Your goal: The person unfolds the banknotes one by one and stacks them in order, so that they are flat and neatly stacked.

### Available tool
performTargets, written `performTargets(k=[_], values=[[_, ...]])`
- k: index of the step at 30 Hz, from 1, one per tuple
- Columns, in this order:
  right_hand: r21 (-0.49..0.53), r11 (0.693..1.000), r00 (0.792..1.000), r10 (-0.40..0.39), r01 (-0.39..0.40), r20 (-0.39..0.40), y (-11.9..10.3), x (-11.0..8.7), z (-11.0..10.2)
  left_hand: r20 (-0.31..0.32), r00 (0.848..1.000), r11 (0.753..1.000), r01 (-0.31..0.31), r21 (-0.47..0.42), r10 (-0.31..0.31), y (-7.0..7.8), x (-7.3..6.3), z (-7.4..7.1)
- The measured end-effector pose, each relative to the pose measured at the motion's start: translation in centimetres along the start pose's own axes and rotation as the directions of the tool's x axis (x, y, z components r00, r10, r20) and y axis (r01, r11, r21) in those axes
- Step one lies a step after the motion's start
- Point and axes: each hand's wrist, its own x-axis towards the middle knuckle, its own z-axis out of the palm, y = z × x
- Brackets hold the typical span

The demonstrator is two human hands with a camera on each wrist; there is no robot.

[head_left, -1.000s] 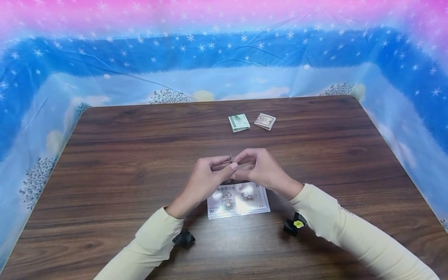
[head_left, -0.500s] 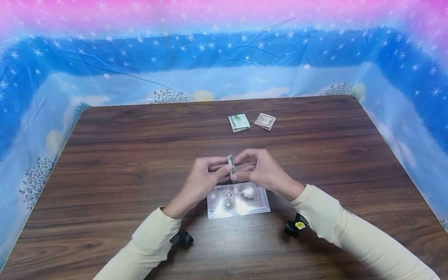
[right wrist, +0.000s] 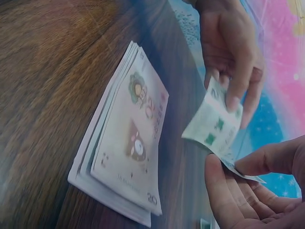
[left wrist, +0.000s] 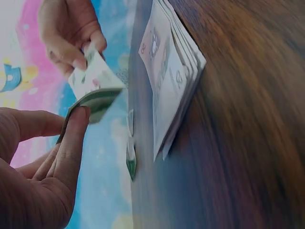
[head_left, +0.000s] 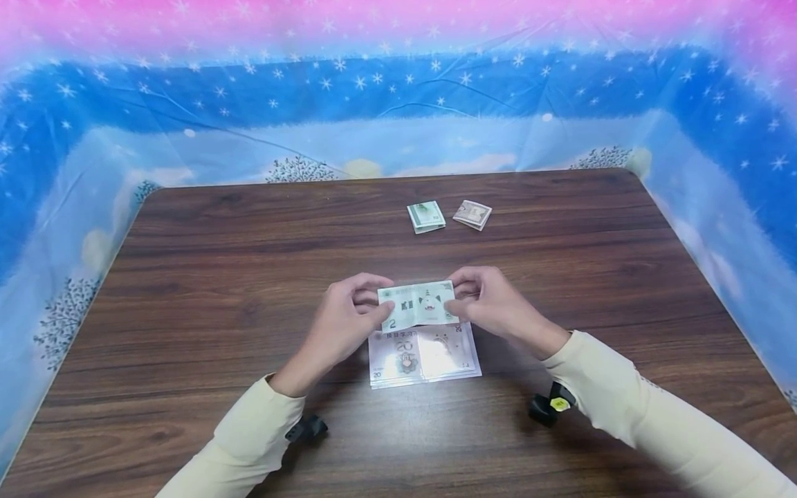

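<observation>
A pale green play banknote (head_left: 417, 306) marked 2 is spread between both hands above the table, creased down its middle. My left hand (head_left: 349, 315) pinches its left end between thumb and fingers. At the other end my right hand (head_left: 492, 304) pinches it the same way. Just below and nearer lies a stack of pinkish play banknotes (head_left: 405, 363) marked 20, its far edge partly covered by the held note. In the right wrist view the stack (right wrist: 128, 138) shows several layers, and the green note (right wrist: 217, 119) bends between the hands.
Two folded banknotes, one green (head_left: 426, 216) and one brownish (head_left: 472, 215), lie farther back on the brown wooden table (head_left: 249, 242). A snowflake-patterned cloth (head_left: 386, 90) hangs around the table's back and sides.
The green note was folded and held edge-on between hands close together. Now the hands have moved apart, left and right, and the note is unfolded with its face showing.
</observation>
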Motion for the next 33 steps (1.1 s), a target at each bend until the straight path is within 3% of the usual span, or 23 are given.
performTargets(k=[8, 18, 24, 33], values=[[-0.051, 0.994, 0.995, 0.098, -0.097, 0.016, 0.1, -0.8, -0.9, 0.045, 0.999, 0.984, 0.004, 0.177, -0.012, -0.9, -0.3, -1.0], [-0.001, 0.996, 0.984, 0.084, -0.085, 0.156, 1.9, -1.1, -0.3, 0.179, 0.973, 0.944, 0.084, 0.318, -0.147, -1.1, -0.6, -1.0], [-0.027, 0.996, 0.977, 0.086, -0.082, 0.194, 2.6, -1.1, 0.1, 0.204, 0.964, 0.906, 0.074, 0.417, -0.173, -1.3, -0.6, -0.4], [-0.24, 0.969, 0.98, 0.106, -0.064, 0.169, 3.2, -1.0, 0.4, 0.192, 0.968, 0.831, 0.029, 0.555, -0.162, -1.6, -0.6, 0.0]])
